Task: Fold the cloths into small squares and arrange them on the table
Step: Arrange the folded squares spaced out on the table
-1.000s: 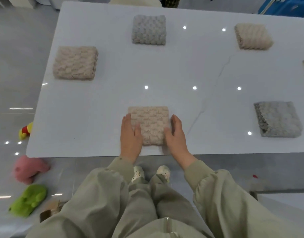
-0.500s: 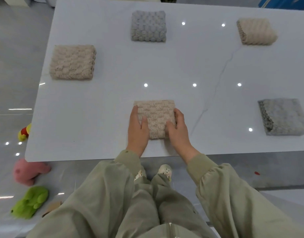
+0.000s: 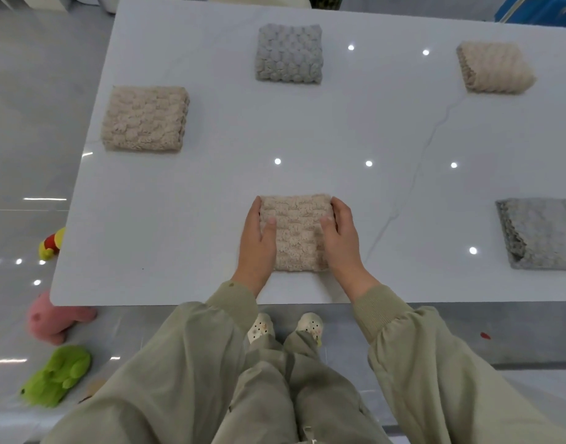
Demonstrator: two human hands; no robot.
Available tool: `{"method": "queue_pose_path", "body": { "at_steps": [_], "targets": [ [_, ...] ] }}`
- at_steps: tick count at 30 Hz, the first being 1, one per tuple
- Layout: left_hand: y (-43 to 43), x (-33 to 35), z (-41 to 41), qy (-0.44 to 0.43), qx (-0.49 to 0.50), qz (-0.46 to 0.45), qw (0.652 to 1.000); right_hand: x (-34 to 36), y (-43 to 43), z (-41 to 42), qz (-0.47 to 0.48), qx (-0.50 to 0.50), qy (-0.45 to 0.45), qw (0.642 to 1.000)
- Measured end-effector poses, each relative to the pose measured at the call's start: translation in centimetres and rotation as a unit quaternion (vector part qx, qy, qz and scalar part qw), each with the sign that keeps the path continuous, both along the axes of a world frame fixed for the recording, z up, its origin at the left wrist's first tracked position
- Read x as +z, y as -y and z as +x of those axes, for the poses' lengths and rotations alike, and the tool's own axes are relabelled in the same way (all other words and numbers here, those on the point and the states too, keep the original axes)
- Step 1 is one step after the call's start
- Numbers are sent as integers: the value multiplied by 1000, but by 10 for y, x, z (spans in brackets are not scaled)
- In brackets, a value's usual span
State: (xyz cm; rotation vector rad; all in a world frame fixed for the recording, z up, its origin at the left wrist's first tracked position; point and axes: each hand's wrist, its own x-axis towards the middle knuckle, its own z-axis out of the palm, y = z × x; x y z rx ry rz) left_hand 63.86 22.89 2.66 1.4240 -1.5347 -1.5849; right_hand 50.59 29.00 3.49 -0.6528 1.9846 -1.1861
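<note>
- The white worktop [image 3: 339, 129] fills most of the view. A thin dark vein runs down its right half, and lamps reflect on it as bright dots.
- A glossy grey floor [image 3: 25, 107] surrounds it, with a blue object [image 3: 537, 9] past the far right corner.
- Olive sleeves [image 3: 419, 347] reach in from the bottom edge.
- Five folded cloths lie well apart on the worktop: a beige one [image 3: 145, 118] at the left, a grey one [image 3: 289, 52] at the far middle, a cream one [image 3: 494, 67] at the far right, another grey one [image 3: 539, 233] at the right edge, and the near cloth [image 3: 296, 232], beige, close to the front edge.
- The left hand [image 3: 257, 241] lies flat along the near cloth's left side, its fingers [image 3: 254, 213] straight and together and its thumb resting on top.
- The right hand [image 3: 342, 238] mirrors it on the right side. Its fingers [image 3: 342, 209] are barely bent against the edge, and its thumb lies on the pile.
- Neither hand lifts the cloth.
- Plush toys sit on the floor at the left: pink [image 3: 56, 318], green [image 3: 56, 374] and yellow-red [image 3: 52, 243].
- Two pale shoes [image 3: 259, 326] show under the front edge.
</note>
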Motion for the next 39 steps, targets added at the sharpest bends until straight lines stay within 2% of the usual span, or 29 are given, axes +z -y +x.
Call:
{"method": "queue_pose_path", "body": {
  "at_steps": [4, 10, 15, 19, 22, 25, 27, 30, 33, 36, 39],
  "targets": [
    [9, -1, 2, -24, 11, 21, 999, 0, 0, -8, -16, -30, 30, 999],
    [5, -3, -10, -12, 6, 3, 1000, 0, 11, 10, -10, 4, -5, 1000],
    [8, -6, -4, -29, 36, 4, 999, -2, 5, 1, -12, -29, -3, 999],
    [4, -3, -5, 1, -8, -17, 1000, 1, 5, 5, 2, -11, -11, 1000],
    [9, 1, -2, 54, -35, -69, 996, 3, 5, 3, 23, 13, -41, 999],
    [28, 8, 4, 140, -137, -221, 955, 7, 0, -4, 55, 13, -109, 992],
    [47, 15, 3, 153, -244, -278, 916, 11, -6, -4, 57, -19, -140, 988],
    [76, 25, -6, 133, -379, -284, 871, 13, -10, 2, 54, -87, -153, 983],
    [105, 30, -18, 98, -450, -252, 851, 11, -11, 20, 61, -217, -125, 966],
    [128, 30, -28, 64, -500, -188, 843, 9, -10, 51, 42, -384, -73, 920],
    [140, 27, -40, 39, -549, -131, 825, 7, -3, 82, 13, -499, -33, 866]
  ]
}}
